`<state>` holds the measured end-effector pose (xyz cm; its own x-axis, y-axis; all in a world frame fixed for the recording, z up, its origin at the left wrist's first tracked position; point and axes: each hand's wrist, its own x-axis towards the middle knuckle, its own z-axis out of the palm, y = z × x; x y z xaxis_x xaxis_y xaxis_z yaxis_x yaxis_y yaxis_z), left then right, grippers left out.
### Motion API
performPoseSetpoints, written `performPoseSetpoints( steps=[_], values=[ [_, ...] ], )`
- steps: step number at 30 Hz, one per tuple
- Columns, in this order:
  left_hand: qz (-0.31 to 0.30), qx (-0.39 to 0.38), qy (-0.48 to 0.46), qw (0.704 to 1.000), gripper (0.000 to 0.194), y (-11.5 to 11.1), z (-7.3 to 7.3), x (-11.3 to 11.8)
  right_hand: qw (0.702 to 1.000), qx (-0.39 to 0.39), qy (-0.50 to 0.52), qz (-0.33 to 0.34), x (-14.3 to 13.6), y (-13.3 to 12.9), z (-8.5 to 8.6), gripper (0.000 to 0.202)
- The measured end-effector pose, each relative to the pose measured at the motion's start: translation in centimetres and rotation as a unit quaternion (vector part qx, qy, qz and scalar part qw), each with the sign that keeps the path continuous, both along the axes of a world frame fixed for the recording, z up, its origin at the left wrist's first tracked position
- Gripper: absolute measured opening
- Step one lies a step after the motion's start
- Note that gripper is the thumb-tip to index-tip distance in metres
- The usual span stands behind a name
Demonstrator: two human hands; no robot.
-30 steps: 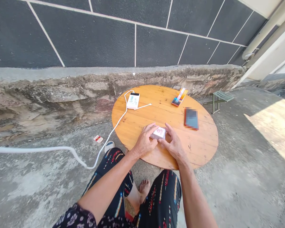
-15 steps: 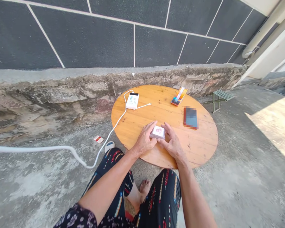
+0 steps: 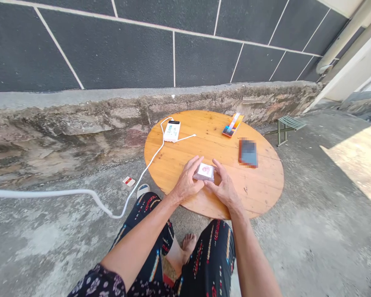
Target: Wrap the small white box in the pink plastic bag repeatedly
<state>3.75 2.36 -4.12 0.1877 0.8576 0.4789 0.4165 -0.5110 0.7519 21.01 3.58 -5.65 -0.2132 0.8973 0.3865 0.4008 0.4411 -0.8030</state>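
Note:
A small flat box (image 3: 205, 170), with a clear-looking rim and a white top bearing a pinkish print, lies over the near middle of the round wooden table (image 3: 259, 194). My left hand (image 3: 188, 180) is curled along its left side, thumb at the near edge. From the right, my right hand (image 3: 224, 185) cups it, with the thumb at the near corner and the fingers bent by the right edge. A narrow gap shows between the right fingers and the box. Whether the box rests on the wood is hard to tell.
On the table are a white power bank-like device (image 3: 172, 131) with a white cable (image 3: 154, 159), an orange-and-blue packet (image 3: 233, 125) and a blurred-out dark rectangular item (image 3: 248, 152). A folding stool (image 3: 289, 123) stands right; a red-and-white card (image 3: 129, 181) lies on the floor.
The box has shifted slightly to the left between my hands. My right fingers have eased a little away from its right edge.

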Motion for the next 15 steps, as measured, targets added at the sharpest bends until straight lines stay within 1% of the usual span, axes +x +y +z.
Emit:
performPoseSetpoints(
  steps=[2,6,11,15],
  values=[
    [0.01,0.003,-0.021,1.0,0.074,-0.12,-0.11,-0.12,1.0,-0.001,-0.002,-0.005,0.01,-0.05,0.01,0.078],
    [0.041,-0.001,-0.05,0.998,0.065,-0.16,-0.39,-0.18,1.0,0.006,0.008,0.001,0.11,0.02,-0.15,0.076],
    [0.056,0.0,-0.049,0.997,0.057,-0.09,-0.4,-0.11,1.0,0.011,0.014,0.013,0.16,0.16,-0.35,0.076],
    [0.061,-0.004,-0.048,0.997,0.053,0.02,-0.48,0.01,1.0,-0.001,0.024,0.006,0.06,0.19,-0.31,0.075]
  ],
)
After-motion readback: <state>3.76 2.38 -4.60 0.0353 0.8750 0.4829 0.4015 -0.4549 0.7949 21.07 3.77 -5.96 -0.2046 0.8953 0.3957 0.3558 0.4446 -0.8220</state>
